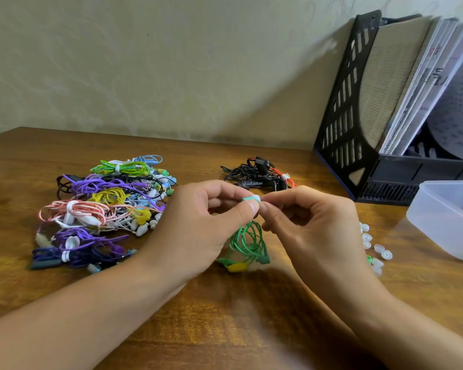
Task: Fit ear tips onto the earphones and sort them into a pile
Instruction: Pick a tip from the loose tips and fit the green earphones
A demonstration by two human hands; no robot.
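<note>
- Green wired earphone (pixel 247 243): its pale teal bud is pinched between the left hand (pixel 198 225) and right hand (pixel 313 225), fingers clamped on it above the wooden tabletop (pixel 225 303).
- Black slotted file holder (pixel 342 113) holds books; their print is unreadable.
- Translucent plastic tub (pixel 439 222): contents hidden.
- Clear silicone ear tips (pixel 377 249) lie beside it.

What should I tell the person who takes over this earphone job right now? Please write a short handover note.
Left hand: pinches the green earphone at its bud.
Right hand: fingertips pinch at the same bud, seemingly pressing an ear tip on; the tip itself is hidden.
The green cable hangs down to the table.
Loose ear tips lie right of the hands, beside the plastic container.
Large colourful pile at left; small dark pile behind the hands.
Left to do: finish this pair, pile it, continue.
</note>
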